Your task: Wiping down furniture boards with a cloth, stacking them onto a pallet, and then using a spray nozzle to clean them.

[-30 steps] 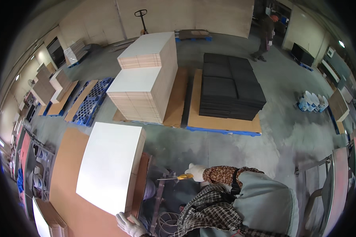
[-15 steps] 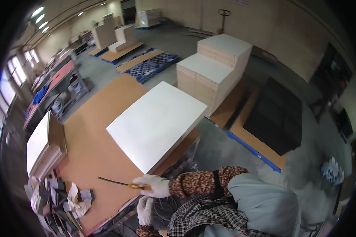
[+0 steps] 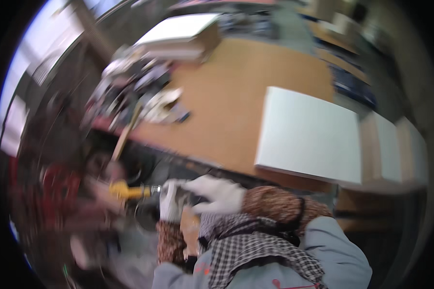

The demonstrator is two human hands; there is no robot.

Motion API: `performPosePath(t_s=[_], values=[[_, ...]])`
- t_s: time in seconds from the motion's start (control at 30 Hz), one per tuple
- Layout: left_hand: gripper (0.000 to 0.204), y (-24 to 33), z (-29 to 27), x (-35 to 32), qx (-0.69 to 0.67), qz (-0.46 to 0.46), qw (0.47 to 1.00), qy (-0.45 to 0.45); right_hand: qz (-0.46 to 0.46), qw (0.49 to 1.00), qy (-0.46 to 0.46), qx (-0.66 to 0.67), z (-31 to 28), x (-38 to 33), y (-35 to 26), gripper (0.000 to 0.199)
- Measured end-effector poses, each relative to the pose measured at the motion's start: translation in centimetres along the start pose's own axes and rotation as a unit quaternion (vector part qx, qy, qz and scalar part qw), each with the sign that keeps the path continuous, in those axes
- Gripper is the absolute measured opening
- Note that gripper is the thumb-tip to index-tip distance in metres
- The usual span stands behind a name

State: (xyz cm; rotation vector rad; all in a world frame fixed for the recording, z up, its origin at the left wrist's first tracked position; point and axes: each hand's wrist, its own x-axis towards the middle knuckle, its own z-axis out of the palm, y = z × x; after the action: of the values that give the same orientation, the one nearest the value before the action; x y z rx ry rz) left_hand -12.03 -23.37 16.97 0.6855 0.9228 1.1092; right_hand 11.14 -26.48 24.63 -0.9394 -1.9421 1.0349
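My left hand [image 3: 169, 200], in a white glove, is closed at the metal neck of a yellow tool [image 3: 132, 191], which sticks out to the left; its exact kind is blurred. My right hand [image 3: 219, 192], gloved too, meets the left from the right, its fingers curled with the thumb below. Something dark shows between the two hands, too unclear to name. Beyond them, a white panel [image 3: 308, 137] lies on the brown-covered worktable [image 3: 236, 96], near its front edge. The dark-shafted tool seen earlier does not show now.
A jumbled heap of grey blocks and crumpled paper [image 3: 164, 103] covers the table's left corner. Behind it stands a stack of white-topped boards [image 3: 178, 31]. A wooden strip [image 3: 123, 137] slants at the table's left edge. More stacked panels [image 3: 390, 144] stand at the right, smeared by motion.
My view has swung left, so the table and panel appear farther right. My right hand has come against the left hand, and a yellow tool now projects from the left.
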Motion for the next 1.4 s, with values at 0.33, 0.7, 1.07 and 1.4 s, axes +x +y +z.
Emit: performPosePath(t_s=[0.33,0.7,1.07,1.4], values=[[0.032,4.1,-16.8,-8.6,-0.267,0.144,0.926,0.224,0.429,0.891,-0.124,0.08,-5.1,-18.2,16.5,0.052],[0.04,-3.4,-35.2,-0.8,-0.456,0.111,0.821,0.325,0.537,0.838,-0.073,-0.058,-0.3,-22.2,22.8,0.057],[0.037,-10.0,-44.1,2.8,-0.483,0.007,0.703,0.521,0.581,0.798,-0.069,-0.143,0.6,-12.9,18.1,0.054],[0.039,-14.9,-40.0,6.5,-0.42,-0.175,0.832,0.317,0.611,0.775,-0.07,-0.141,3.1,-10.5,16.7,0.057]])
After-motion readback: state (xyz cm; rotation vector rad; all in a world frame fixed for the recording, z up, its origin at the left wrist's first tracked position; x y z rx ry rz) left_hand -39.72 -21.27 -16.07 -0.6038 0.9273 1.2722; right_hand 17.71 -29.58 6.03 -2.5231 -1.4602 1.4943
